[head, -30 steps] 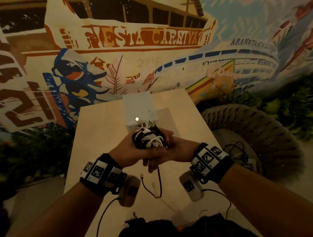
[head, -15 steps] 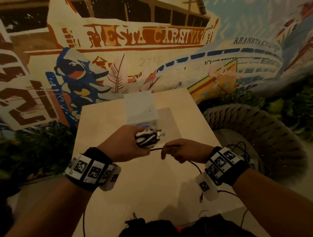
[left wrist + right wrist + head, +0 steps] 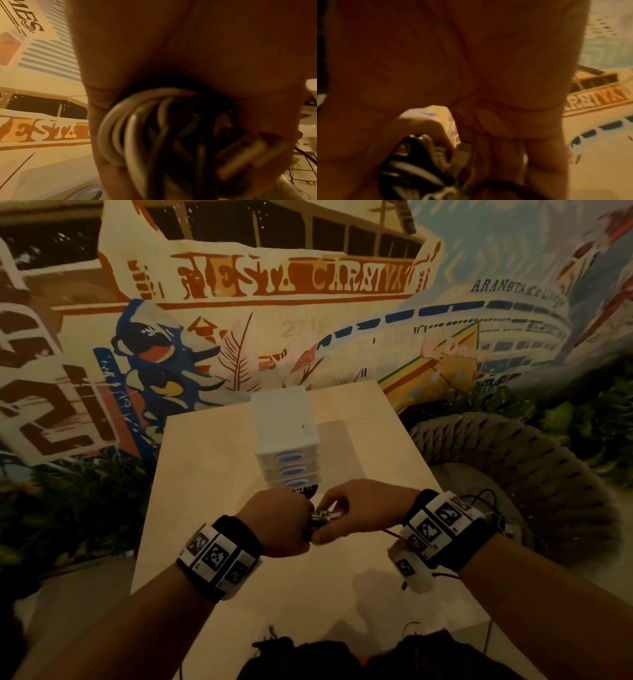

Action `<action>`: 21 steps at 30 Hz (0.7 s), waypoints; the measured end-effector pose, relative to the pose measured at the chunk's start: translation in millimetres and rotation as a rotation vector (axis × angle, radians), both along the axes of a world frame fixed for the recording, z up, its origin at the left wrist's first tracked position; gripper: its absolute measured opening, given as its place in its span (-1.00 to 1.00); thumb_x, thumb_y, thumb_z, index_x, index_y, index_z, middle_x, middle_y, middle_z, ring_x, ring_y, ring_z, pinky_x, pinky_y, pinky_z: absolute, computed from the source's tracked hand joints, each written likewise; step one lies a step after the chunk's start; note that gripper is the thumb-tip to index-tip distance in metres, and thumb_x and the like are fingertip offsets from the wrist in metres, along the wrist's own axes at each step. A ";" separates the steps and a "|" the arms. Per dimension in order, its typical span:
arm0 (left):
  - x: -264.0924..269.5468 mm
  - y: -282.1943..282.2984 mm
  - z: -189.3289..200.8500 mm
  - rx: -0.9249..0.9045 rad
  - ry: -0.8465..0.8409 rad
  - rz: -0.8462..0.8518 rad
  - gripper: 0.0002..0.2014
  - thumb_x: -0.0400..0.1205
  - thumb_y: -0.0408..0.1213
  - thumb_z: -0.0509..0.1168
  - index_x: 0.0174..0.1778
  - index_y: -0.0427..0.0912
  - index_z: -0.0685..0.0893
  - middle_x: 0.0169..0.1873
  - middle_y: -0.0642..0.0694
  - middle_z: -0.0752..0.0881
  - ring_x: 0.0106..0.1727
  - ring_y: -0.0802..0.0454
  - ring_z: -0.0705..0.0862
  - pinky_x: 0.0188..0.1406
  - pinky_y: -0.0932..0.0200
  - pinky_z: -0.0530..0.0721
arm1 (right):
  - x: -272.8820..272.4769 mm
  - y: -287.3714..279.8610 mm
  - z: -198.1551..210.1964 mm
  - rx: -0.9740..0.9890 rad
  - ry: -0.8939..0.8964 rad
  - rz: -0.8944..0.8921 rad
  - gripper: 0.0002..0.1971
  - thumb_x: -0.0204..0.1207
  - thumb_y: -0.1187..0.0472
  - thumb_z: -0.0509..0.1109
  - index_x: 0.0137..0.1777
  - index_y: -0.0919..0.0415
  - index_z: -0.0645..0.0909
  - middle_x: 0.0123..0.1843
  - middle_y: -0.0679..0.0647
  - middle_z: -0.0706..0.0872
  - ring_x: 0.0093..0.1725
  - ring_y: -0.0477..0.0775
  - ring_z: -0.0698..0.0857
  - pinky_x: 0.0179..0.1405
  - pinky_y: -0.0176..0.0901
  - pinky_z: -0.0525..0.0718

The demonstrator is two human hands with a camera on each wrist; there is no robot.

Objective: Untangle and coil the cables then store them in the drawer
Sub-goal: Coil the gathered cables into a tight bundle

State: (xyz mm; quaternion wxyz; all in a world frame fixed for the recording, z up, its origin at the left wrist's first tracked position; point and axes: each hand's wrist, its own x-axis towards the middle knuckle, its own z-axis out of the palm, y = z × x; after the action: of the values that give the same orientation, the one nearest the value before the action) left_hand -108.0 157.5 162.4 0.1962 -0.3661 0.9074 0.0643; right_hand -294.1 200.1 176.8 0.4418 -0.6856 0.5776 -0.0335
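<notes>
A bundle of white and black cables (image 3: 323, 517) sits between my two hands above the light wooden table (image 3: 205, 474). My left hand (image 3: 308, 523) grips the cable bundle (image 3: 150, 135), whose white loops and a pale connector (image 3: 248, 155) show in the left wrist view. My right hand (image 3: 331, 522) closes on the bundle (image 3: 412, 169) from the right and pinches a thin black cable (image 3: 496, 187) against it. That black cable (image 3: 390, 532) trails back under my right wrist. Just beyond the hands stands a white drawer unit (image 3: 286, 422) with three blue-handled drawers, all closed.
A dark round label (image 3: 306, 490) lies at the foot of the drawer unit. To the right of the table sits a woven rope seat (image 3: 513, 474) holding loose black wires (image 3: 486, 501). A painted mural wall stands behind, with plants on both sides.
My right hand, which had drawn the black cable out to the right, has come back against the bundle. Both hands have lowered, so the drawer fronts now show.
</notes>
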 end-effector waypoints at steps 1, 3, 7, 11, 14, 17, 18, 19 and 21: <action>-3.2 1.3 -0.4 -0.008 -0.013 -0.001 -0.78 0.55 0.06 0.34 -0.07 0.02 0.77 -0.29 0.03 0.75 -0.29 0.00 0.72 -0.27 0.11 0.75 | 5.6 -0.1 4.2 -0.027 0.090 0.048 -0.42 0.28 -0.33 0.62 0.20 -0.02 0.70 -0.05 -0.13 0.79 -0.11 -0.11 0.73 -0.05 -0.17 0.68; -9.3 3.0 0.1 -0.006 -0.029 0.008 -0.78 0.54 0.03 0.36 -0.06 0.01 0.79 -0.26 0.03 0.77 -0.26 0.01 0.74 -0.20 0.10 0.79 | 19.3 -1.3 5.2 -0.085 0.247 0.128 -0.51 0.28 -0.27 0.66 0.07 0.00 0.71 -0.14 -0.15 0.71 -0.16 -0.08 0.69 -0.14 -0.21 0.62; -16.0 2.6 3.5 -0.007 -0.080 0.024 -0.84 0.57 -0.09 0.37 -0.08 -0.02 0.81 -0.18 0.00 0.79 -0.15 -0.05 0.76 -0.09 0.08 0.76 | 42.2 -2.8 -8.8 -0.136 0.427 0.145 -0.67 0.45 -0.10 0.58 0.02 0.14 0.78 -0.18 0.01 0.64 -0.12 0.13 0.67 -0.09 -0.08 0.63; -8.3 -1.1 3.2 -0.002 0.025 0.038 -0.68 0.56 -0.05 0.41 0.22 0.00 0.70 0.00 0.01 0.79 0.02 -0.06 0.77 -0.08 0.08 0.71 | 43.0 -0.8 -13.8 -0.092 0.413 0.119 -0.73 0.59 -0.03 0.41 -0.28 0.06 0.55 -0.25 0.02 0.57 -0.18 0.15 0.60 -0.15 -0.06 0.55; -1.1 -3.8 7.3 0.032 0.201 0.036 -0.30 0.51 0.04 0.48 0.57 0.16 0.39 0.25 0.09 0.73 0.18 -0.03 0.74 0.03 0.08 0.69 | 33.1 1.5 -8.8 -0.120 0.252 0.097 -0.67 0.62 0.05 0.36 -0.37 0.01 0.42 -0.33 -0.02 0.49 -0.34 0.03 0.48 -0.33 -0.12 0.42; 10.8 -7.9 17.9 0.013 0.355 0.041 -0.04 0.42 0.21 0.56 0.69 0.23 0.21 0.47 0.14 0.60 0.36 0.02 0.66 0.29 0.02 0.69 | 18.6 1.8 -11.2 -0.101 0.096 -0.007 -0.72 0.56 0.13 0.41 -0.36 0.11 0.47 -0.40 0.00 0.50 -0.41 0.02 0.45 -0.36 -0.13 0.42; 17.4 -9.8 21.7 0.026 0.426 0.071 0.03 0.37 0.29 0.57 0.70 0.26 0.17 0.51 0.17 0.55 0.39 0.06 0.64 0.31 0.05 0.68 | 11.4 1.6 -14.4 -0.076 0.040 -0.059 -0.76 0.54 0.15 0.43 -0.32 0.16 0.52 -0.40 0.03 0.53 -0.40 0.07 0.50 -0.31 -0.11 0.48; 24.8 -12.5 24.0 0.064 0.520 0.114 0.09 0.31 0.36 0.57 0.70 0.30 0.15 0.52 0.23 0.53 0.38 0.14 0.62 0.30 0.10 0.68 | 4.4 1.9 -16.4 -0.057 -0.030 -0.109 -0.80 0.52 0.16 0.45 -0.29 0.17 0.57 -0.39 0.05 0.59 -0.37 0.09 0.56 -0.28 -0.09 0.53; 39.8 -19.6 23.3 0.192 0.729 0.217 0.16 0.21 0.42 0.58 0.69 0.38 0.12 0.44 0.38 0.52 0.29 0.36 0.61 0.21 0.27 0.67 | -8.7 3.4 -18.5 -0.037 -0.186 -0.208 -0.87 0.46 0.12 0.49 -0.23 0.16 0.68 -0.35 0.08 0.70 -0.33 0.07 0.67 -0.25 -0.14 0.59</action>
State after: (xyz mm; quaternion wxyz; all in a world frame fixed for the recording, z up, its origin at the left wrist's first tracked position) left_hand -68.2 137.9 185.7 -0.1136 -0.3929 0.8636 0.2949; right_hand -302.8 203.5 158.3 0.4747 -0.6239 0.6016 -0.1532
